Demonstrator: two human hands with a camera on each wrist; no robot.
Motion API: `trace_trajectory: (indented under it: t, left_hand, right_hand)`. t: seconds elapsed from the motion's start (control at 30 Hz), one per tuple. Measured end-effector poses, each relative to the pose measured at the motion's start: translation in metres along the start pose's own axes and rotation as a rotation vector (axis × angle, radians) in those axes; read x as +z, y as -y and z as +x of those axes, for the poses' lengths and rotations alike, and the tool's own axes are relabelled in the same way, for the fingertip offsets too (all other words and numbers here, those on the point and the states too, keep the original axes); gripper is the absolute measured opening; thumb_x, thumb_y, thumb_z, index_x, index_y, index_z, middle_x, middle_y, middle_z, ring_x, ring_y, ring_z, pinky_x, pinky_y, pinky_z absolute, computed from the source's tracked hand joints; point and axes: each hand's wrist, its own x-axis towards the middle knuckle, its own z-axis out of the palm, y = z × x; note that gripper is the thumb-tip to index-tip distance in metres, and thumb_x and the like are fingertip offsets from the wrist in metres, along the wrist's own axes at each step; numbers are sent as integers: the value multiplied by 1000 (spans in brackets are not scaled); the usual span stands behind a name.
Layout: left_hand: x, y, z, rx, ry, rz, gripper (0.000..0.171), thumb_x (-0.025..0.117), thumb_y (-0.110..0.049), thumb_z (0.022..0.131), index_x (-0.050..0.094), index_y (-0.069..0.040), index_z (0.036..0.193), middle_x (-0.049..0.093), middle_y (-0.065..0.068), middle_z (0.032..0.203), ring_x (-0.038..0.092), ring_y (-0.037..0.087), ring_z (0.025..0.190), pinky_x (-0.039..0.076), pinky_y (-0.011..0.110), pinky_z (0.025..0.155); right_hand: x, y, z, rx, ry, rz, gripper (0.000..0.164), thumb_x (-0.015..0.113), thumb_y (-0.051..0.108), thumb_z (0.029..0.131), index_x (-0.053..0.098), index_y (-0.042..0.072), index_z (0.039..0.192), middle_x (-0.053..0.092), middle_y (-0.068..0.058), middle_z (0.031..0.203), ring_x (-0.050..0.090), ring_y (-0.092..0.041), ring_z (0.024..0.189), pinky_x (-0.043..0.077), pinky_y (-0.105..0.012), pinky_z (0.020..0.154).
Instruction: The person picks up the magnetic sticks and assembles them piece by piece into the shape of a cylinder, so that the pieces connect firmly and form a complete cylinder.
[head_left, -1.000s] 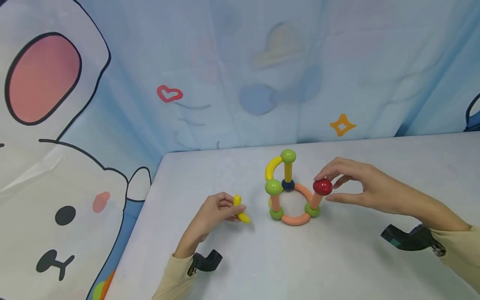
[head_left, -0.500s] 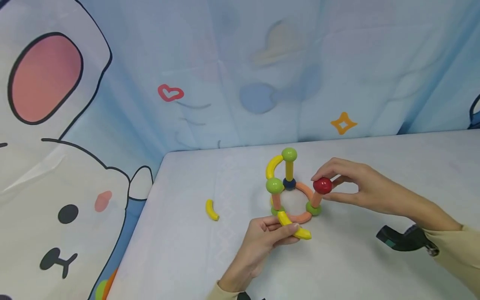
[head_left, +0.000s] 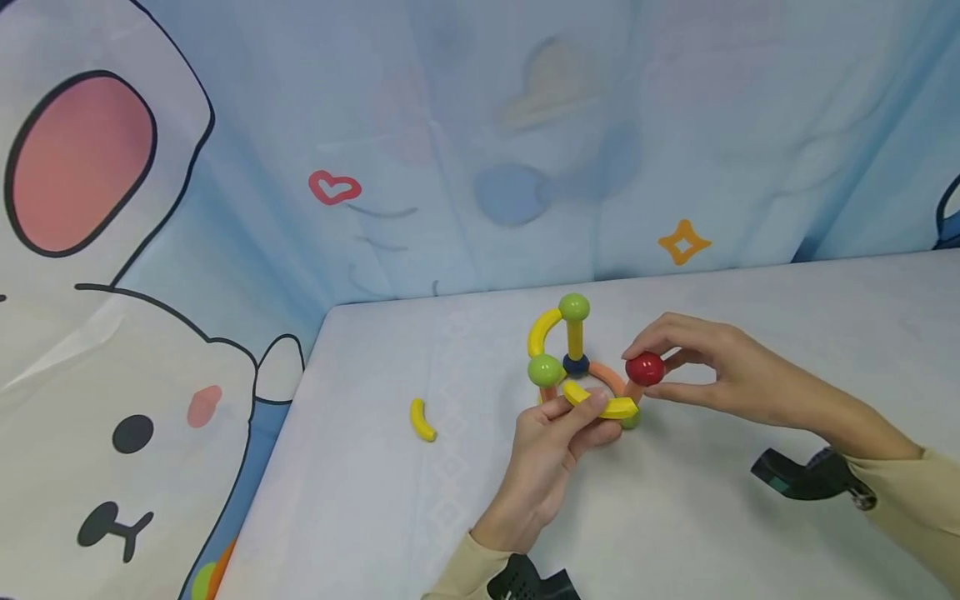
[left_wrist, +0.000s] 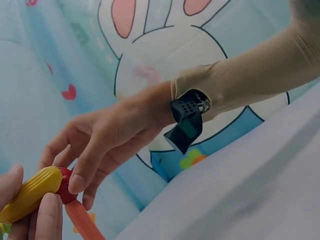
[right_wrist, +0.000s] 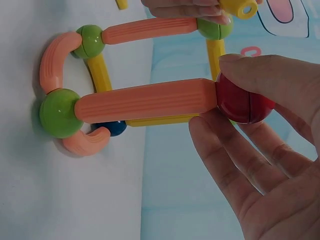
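My left hand (head_left: 551, 450) pinches a yellow curved rod (head_left: 618, 407) between thumb and fingers, held up in front of a ball-and-rod building toy. In the head view the rod's right end overlaps the upright beneath a red ball (head_left: 645, 369). My right hand (head_left: 705, 362) grips that red ball, which caps an orange straight rod (right_wrist: 145, 100) rising from a green ball (right_wrist: 61, 113). Two more uprights carry green balls (head_left: 545, 370) on top, with a yellow arc (head_left: 542, 333) leading off the far one. A dark blue ball (head_left: 576, 365) sits at the base. The left hand hides the ring's front.
Another yellow curved rod (head_left: 422, 419) lies on the white tabletop (head_left: 360, 517) to the left. Behind the table hangs a blue printed curtain (head_left: 450, 100). Each wrist carries a black camera mount (head_left: 813, 475).
The left hand has carried its yellow curved rod rightward and up toward the red ball, uncovering another curved rod on the table. The right hand has stayed on the ball.
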Motion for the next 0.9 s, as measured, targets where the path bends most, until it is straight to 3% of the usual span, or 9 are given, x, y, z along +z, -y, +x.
trace_trajectory:
  t: [0.27, 0.47, 0.9]
  left_hand:
    - [2, -3, 5, 11, -30, -9, 26, 74, -16, 100, 74, 6, 113, 71, 10, 113, 75, 13, 92, 59, 24, 85]
    - [2, -5, 7, 8, -25, 0, 36, 75, -16, 99, 68, 12, 122, 72, 12, 114, 76, 14, 94, 59, 25, 87]
    - [1, -2, 9, 12, -26, -15, 33, 74, -13, 100, 68, 10, 122, 69, 17, 121, 76, 18, 99, 59, 28, 89]
  right_hand:
    - [-1, 0, 0, 0, -1, 0, 57, 92, 0, 75, 69, 21, 123, 66, 14, 115, 66, -4, 98, 59, -22, 82]
    - [-1, 0, 0, 5, 1, -5, 58, 93, 0, 75, 69, 22, 123, 66, 14, 114, 66, -3, 99, 59, -22, 83]
    - [-2, 0, 0, -35, 1, 4, 59, 92, -2, 74, 69, 21, 123, 66, 13, 116, 64, -3, 101, 59, -22, 83]
